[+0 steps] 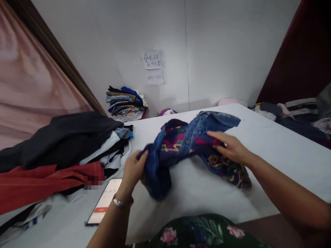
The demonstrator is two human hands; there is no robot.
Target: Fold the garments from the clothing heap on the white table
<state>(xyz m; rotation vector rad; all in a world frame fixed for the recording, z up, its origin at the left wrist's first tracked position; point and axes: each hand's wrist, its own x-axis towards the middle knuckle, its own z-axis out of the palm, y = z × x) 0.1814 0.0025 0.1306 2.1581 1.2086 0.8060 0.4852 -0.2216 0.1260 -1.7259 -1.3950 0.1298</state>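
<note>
A denim jacket [190, 139] with a colourful patterned lining lies crumpled over the white table, its near part lifted. My left hand [134, 168] grips the jacket's left edge, thumb and fingers closed on the cloth. On the right, my right hand [229, 146] is at the jacket with the index finger stretched out over the fabric and the thumb below, the cloth between them. A patterned piece of the jacket hangs down beneath that hand. The denim part under my left hand is blurred.
Loose clothes, among them a dark garment [69, 137] and a red garment [51, 182], are heaped at the left. A lit phone [104, 201] lies by my left forearm. A folded stack [126, 105] stands at the back of the table [258, 137]; more clothes [297, 117] lie at right.
</note>
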